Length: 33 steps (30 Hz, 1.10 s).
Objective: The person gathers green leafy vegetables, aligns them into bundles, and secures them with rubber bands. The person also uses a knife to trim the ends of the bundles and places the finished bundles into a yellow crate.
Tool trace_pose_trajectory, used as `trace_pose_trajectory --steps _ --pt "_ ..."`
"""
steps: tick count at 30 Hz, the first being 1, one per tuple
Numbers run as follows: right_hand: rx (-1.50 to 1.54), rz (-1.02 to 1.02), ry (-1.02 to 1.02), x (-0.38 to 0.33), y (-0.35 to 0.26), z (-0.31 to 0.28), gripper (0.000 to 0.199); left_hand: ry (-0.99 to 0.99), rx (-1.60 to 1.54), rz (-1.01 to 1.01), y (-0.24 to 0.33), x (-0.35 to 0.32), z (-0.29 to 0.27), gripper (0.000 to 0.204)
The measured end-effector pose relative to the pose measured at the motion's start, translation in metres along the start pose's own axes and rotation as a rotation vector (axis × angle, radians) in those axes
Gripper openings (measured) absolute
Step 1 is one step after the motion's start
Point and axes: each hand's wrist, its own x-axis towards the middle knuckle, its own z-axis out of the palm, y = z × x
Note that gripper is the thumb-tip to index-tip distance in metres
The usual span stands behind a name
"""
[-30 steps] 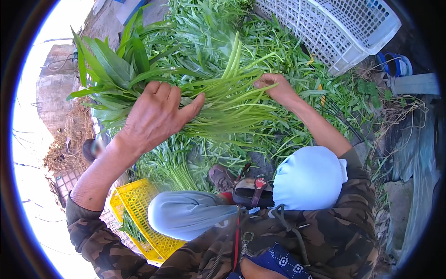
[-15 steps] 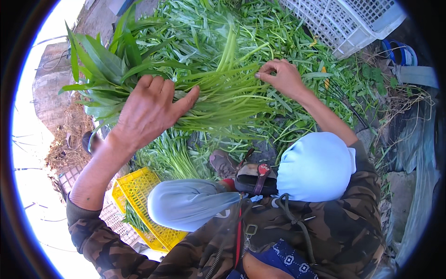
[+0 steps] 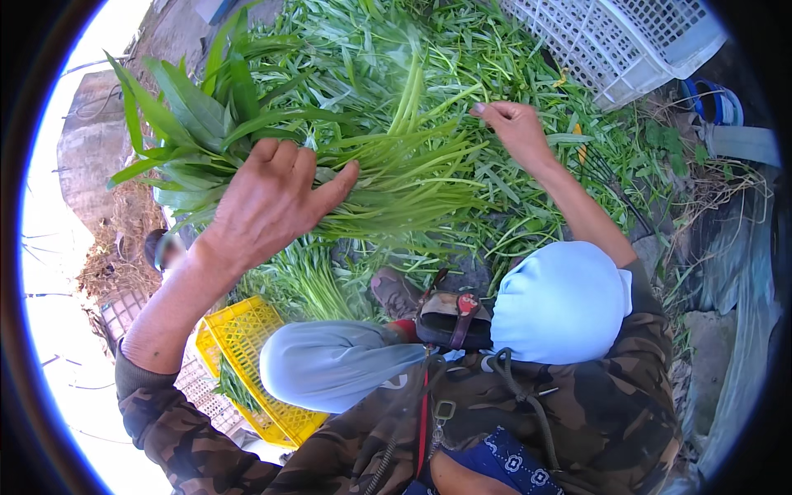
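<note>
My left hand [image 3: 268, 194] is closed around a thick bunch of water spinach [image 3: 412, 177], thumb on top. Its broad leaves fan out to the left of the fist, and the pale green stems spread to the right. By the cut stem ends is my right hand [image 3: 520, 136], its thumb and fingertips pinched together; whether a stem lies between them is too small to tell. Beneath both hands spreads a heap of loose greens [image 3: 511, 49]. Another bundle of stems [image 3: 309, 280] lies below the held bunch, near my shoe [image 3: 394, 293].
A white plastic crate [image 3: 610, 49] stands at the far right. Lower left, a yellow crate [image 3: 247, 322] holds some greens beside my knee. Dry roots and twigs [image 3: 730, 186] and plastic sheeting [image 3: 742, 330] lie along the right. Another person's head [image 3: 157, 249] shows at the left.
My right hand has shifted slightly right and up, away from the stems, and its fingers have drawn closer together. My left hand keeps its hold on the bunch.
</note>
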Motion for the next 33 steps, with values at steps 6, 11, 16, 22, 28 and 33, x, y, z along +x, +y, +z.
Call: trace_pose_trajectory --steps 6,11,16,22,28,33 --pt "0.157 0.103 -0.078 0.01 -0.008 0.026 0.032 0.035 -0.002 0.034 0.002 0.01 -0.01 0.042" --pt "0.359 0.36 0.324 0.019 0.007 -0.009 0.022 0.046 0.015 0.039 0.001 0.008 -0.012 0.041" --pt "-0.232 -0.426 0.436 0.017 -0.016 -0.02 0.024 -0.022 -0.011 0.035 0.005 0.008 -0.009 0.05" --pt "-0.57 -0.372 0.127 0.011 -0.036 0.013 0.024 -0.003 -0.003 0.05 0.003 0.012 -0.012 0.05" --pt "-0.466 -0.457 0.645 0.011 -0.026 -0.023 0.017 0.005 0.013 0.024 0.005 0.007 -0.013 0.051" --pt "-0.532 -0.647 0.054 -0.024 -0.071 0.022 0.019 0.032 0.004 0.052 0.007 0.011 -0.013 0.041"
